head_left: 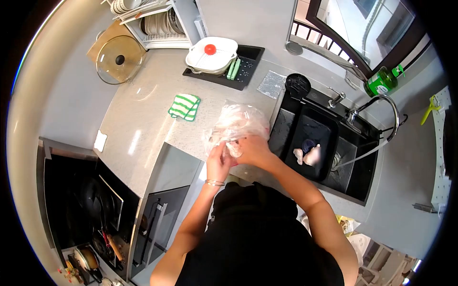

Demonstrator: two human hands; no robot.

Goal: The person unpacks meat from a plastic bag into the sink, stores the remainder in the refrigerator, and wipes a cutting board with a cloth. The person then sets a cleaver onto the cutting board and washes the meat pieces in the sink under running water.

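A clear plastic bag [243, 119] with pale contents lies at the counter's front edge. My left hand [218, 164], with bracelets at the wrist, has its fingers closed on the bag's near side. My right hand [254, 150] is at the bag's mouth, fingers bent and partly hidden by plastic; what its fingertips hold cannot be made out. Between the hands a pale piece [234, 148] shows through the opening. Two pieces of raw meat [311, 156] lie in the black basin [312, 128] inside the sink, right of the bag.
A striped green cloth [185, 107] lies left of the bag. Behind stand a white colander [211, 53] on a black drain mat [245, 76] and a glass lid [120, 60]. The faucet [355, 114] arches over the sink. A stove [86, 200] is at the left.
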